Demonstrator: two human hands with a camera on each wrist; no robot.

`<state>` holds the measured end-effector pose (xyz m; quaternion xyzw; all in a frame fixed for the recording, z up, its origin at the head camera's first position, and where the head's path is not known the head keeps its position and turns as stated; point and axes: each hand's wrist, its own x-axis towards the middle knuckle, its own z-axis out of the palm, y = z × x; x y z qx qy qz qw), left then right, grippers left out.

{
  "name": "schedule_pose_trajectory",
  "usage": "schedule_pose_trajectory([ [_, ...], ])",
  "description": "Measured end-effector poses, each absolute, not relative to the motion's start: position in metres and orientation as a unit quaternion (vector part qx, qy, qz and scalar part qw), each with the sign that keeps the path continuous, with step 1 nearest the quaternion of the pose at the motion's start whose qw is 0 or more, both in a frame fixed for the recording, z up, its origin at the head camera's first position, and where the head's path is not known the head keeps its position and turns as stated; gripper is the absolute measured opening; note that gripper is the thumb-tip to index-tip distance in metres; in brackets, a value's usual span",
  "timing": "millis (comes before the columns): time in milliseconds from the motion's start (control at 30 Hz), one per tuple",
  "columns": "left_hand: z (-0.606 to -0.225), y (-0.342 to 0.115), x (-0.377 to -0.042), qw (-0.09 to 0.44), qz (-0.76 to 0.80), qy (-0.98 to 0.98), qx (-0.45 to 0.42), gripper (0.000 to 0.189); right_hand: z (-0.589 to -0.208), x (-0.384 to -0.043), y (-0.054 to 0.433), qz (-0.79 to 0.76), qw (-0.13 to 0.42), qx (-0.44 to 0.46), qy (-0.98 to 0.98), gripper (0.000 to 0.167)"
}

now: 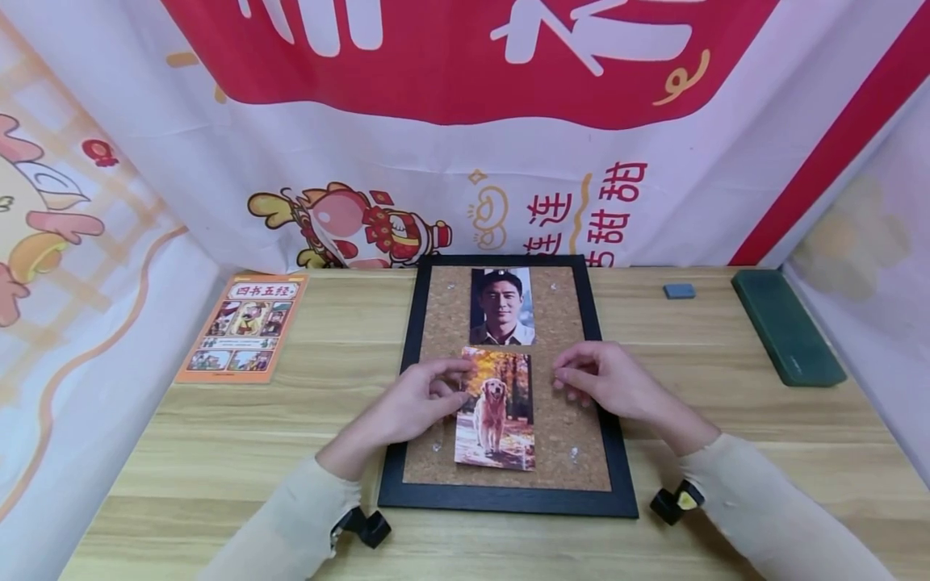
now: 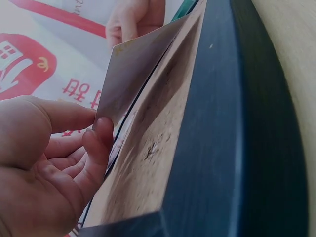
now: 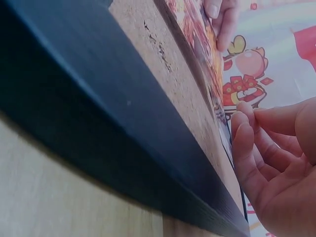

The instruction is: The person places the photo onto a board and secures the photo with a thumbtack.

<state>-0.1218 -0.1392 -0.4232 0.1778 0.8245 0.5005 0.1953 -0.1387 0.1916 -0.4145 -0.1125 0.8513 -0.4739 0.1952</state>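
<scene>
My left hand (image 1: 425, 399) pinches the left edge of a photo of a golden retriever among autumn trees (image 1: 500, 407). In the left wrist view the photo's plain back (image 2: 131, 74) shows, tilted up off the cork. Under it lies a black-framed corkboard (image 1: 570, 424). Higher on the board is a portrait photo of a person (image 1: 519, 319), just above the dog photo. My right hand (image 1: 599, 375) hovers over the board's right side, apart from the dog photo. Its fingers are loosely curled with the thumb near them, and nothing shows between the fingertips (image 3: 243, 131).
Small pale spots, one of them at the lower right (image 1: 574, 454), mark the cork near its corners. An orange booklet (image 1: 243, 327) lies at the left of the wooden table. At the back right are a small blue block (image 1: 679, 291) and a green case (image 1: 788, 327). Printed cloth hangs behind.
</scene>
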Motion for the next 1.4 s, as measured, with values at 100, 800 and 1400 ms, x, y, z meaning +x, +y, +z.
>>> schedule_pose_trajectory([
  [100,-0.424,-0.136,-0.122,0.194,0.500,0.825,0.180,0.047,-0.415,-0.141,0.187,-0.479,0.203,-0.111,0.847,0.016],
  [800,-0.431,-0.123,-0.129,0.190,0.434,0.859,0.195,0.047,-0.425,-0.171,0.146,-0.514,0.248,-0.089,0.816,0.017],
  [1400,-0.428,-0.120,-0.132,0.191,0.417,0.868,0.191,0.046,-0.424,-0.190,0.119,-0.516,0.274,-0.096,0.806,0.014],
])
